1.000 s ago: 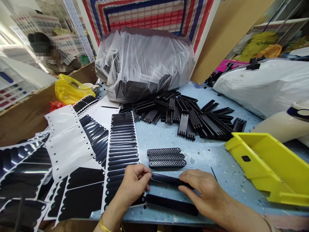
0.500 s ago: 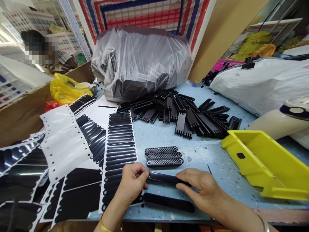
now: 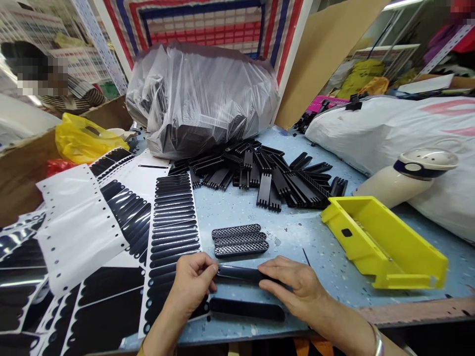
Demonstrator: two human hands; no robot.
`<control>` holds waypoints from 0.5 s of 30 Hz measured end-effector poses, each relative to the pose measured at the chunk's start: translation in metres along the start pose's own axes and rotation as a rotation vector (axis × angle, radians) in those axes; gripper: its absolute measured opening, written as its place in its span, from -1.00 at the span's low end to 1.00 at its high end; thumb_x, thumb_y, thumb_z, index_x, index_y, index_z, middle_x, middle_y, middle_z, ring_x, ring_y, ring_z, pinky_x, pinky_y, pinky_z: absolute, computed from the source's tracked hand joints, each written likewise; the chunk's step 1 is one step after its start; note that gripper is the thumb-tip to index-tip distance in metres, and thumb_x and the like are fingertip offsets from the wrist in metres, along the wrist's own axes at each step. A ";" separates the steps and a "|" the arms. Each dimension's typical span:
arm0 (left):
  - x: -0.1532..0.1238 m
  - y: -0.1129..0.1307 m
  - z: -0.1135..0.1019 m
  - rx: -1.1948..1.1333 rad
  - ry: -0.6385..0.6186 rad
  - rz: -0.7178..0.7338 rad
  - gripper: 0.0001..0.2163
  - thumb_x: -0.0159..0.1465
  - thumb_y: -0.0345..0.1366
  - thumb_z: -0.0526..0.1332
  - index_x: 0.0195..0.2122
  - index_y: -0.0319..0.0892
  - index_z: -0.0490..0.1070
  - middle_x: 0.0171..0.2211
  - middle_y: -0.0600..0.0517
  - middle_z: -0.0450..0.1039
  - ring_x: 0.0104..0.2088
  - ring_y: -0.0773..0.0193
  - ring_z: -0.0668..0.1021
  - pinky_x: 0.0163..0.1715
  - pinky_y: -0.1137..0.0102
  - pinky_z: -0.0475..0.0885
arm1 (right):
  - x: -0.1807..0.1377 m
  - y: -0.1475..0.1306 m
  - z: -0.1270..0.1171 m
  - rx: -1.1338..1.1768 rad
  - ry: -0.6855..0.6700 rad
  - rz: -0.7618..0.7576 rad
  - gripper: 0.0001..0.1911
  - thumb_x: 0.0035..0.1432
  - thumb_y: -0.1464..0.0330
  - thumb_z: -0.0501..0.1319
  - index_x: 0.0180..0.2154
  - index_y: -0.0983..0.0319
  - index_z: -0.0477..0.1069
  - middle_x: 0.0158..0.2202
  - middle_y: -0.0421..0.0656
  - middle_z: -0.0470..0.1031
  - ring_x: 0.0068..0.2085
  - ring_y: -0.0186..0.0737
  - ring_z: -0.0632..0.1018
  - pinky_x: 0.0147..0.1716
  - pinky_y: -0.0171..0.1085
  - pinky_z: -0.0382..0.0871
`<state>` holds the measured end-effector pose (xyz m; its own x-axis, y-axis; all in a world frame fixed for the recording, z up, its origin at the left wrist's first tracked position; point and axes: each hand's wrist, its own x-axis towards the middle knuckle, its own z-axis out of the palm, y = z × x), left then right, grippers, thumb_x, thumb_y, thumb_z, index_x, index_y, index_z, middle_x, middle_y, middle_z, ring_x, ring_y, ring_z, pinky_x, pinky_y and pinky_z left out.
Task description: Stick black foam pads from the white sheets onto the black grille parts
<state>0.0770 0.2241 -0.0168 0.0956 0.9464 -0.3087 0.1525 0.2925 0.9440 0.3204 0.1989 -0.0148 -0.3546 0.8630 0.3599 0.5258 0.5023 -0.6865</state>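
My left hand [image 3: 195, 281] pinches the left end of a long black plastic strip [image 3: 239, 273] with rounded ends. My right hand [image 3: 293, 283] holds the same strip's right end between thumb and fingers, covering it. Just below lies another smooth black strip [image 3: 247, 310], apart from my right hand. Beyond the held piece, three black bars with a lattice pattern [image 3: 240, 241] sit side by side. A white-backed sheet of black oblong stickers [image 3: 172, 217] runs beside and partly under my left hand. Whether a sticker is between my left fingertips is hidden.
Loose black slotted pieces [image 3: 264, 190] are heaped before a clear plastic bag [image 3: 211, 99] of black parts. On the right are a yellow bin [image 3: 393, 247], a cream bottle [image 3: 393, 180] and a white sack [image 3: 356, 123]. More sticker sheets [image 3: 81, 222] overlap on the left. A person sits far left.
My view has turned a little to the right, so the table's things appear further left. Both hands keep their hold on the black strip, with hardly any movement between them.
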 end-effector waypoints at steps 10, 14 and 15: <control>-0.001 -0.002 -0.001 -0.017 -0.003 0.000 -0.76 -0.04 -0.13 0.31 -0.65 -0.20 0.43 -0.78 0.10 0.34 -0.73 0.33 0.48 -0.74 0.55 0.27 | -0.006 0.005 0.005 0.025 0.035 0.031 -0.83 0.19 0.39 0.30 -0.19 0.20 0.64 -0.36 -0.11 0.65 -0.34 -0.20 0.64 -0.32 -0.27 0.59; -0.001 0.000 -0.001 -0.019 -0.006 -0.002 -0.76 -0.05 -0.13 0.30 -0.66 -0.20 0.42 -0.77 0.10 0.34 -0.73 0.32 0.48 -0.74 0.55 0.27 | -0.007 0.006 0.004 0.028 0.021 0.065 -0.83 0.21 0.34 0.29 -0.18 0.18 0.63 -0.36 -0.12 0.65 -0.34 -0.21 0.63 -0.32 -0.26 0.58; -0.001 0.001 -0.001 -0.019 -0.007 -0.001 -0.76 -0.05 -0.13 0.30 -0.66 -0.20 0.42 -0.78 0.10 0.34 -0.73 0.32 0.48 -0.74 0.55 0.27 | -0.007 0.006 0.004 0.027 0.011 0.077 -0.83 0.21 0.33 0.28 -0.18 0.18 0.63 -0.36 -0.12 0.65 -0.33 -0.21 0.63 -0.32 -0.25 0.58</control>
<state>0.0763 0.2232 -0.0155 0.1026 0.9452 -0.3100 0.1336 0.2957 0.9459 0.3233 0.1960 -0.0242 -0.3056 0.8995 0.3123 0.5296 0.4331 -0.7293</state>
